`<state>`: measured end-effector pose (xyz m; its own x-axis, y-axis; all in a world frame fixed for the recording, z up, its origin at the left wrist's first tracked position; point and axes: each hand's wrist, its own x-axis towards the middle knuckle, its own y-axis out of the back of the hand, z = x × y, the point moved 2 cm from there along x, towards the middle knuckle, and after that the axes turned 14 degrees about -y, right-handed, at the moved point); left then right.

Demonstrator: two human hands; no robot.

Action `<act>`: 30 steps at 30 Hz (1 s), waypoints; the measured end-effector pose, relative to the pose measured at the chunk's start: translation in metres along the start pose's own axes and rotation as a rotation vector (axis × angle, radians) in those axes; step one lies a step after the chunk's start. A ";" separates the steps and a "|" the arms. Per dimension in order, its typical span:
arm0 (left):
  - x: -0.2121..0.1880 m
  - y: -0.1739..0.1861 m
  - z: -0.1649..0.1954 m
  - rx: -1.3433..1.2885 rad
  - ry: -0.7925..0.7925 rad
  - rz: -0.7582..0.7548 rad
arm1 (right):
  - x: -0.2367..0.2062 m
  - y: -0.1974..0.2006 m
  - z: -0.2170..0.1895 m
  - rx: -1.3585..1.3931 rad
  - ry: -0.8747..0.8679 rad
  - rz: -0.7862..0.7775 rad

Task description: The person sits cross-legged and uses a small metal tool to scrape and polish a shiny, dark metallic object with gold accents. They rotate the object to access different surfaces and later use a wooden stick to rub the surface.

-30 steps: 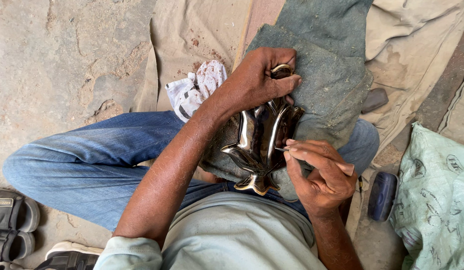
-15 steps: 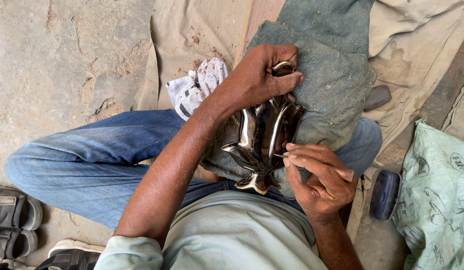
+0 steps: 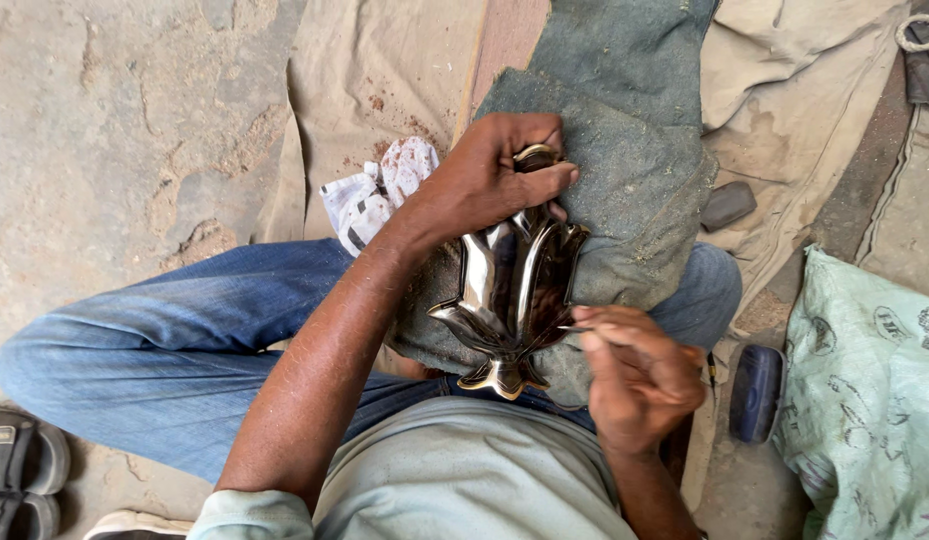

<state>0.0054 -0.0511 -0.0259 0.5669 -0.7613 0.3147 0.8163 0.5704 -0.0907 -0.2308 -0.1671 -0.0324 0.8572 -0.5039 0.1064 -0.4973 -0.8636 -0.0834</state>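
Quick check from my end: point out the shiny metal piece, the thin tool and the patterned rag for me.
Metal piece (image 3: 510,300): head view, on its polished middle ridge.
Thin tool (image 3: 573,328): head view, on the tip showing beyond the right hand's fingers.
Patterned rag (image 3: 370,195): head view, on its white crumpled middle.

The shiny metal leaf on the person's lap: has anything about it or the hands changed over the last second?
Very little. The right hand has slid slightly down the shiny metal leaf, its fingers still pinching a thin tool against the edge. The left hand keeps gripping the leaf's top, and the green cloth beneath stays put.
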 end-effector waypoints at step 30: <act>-0.084 0.030 0.002 0.102 -0.079 0.380 | -0.047 -0.030 -0.086 0.833 -0.238 -1.127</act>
<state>-0.0177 0.0309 -0.0534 0.8129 -0.4662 0.3491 0.5325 0.8376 -0.1214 -0.2670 -0.1190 0.0499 0.7785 0.5228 0.3473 0.6075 -0.4889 -0.6261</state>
